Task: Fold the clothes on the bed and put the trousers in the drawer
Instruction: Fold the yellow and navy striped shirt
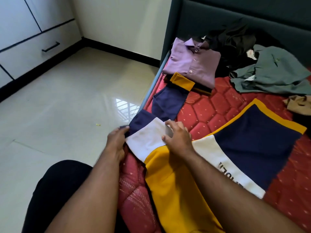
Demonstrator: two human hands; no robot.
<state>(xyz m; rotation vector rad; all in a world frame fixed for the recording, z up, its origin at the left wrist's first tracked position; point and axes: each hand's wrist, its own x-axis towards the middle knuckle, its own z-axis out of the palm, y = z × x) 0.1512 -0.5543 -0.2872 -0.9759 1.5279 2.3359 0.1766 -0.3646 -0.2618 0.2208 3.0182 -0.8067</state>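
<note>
The person is working on a colour-blocked garment of yellow, white and navy, spread on the red quilted bed. The left hand pinches the navy edge of its sleeve at the mattress side, seemingly to keep the cloth taut. The right hand, just beside the left, lies with fingers spread and lightly bent on the sleeve's white panel, holding nothing, apparently pinning the fabric so the fold stays square.

Beyond the right hand's fingertips, the sleeve runs away to a yellow cuff, which touches a folded purple button shirt. Past that shirt lies a crumpled black garment, and beside it a grey-green garment, both unfolded; whether either is trousers cannot be told. A tan cloth lies far out from the right hand.

Dark lettering on the white band near the right forearm is partly covered and unreadable.

Across the floor from the left hand, the drawer stands closed.
</note>
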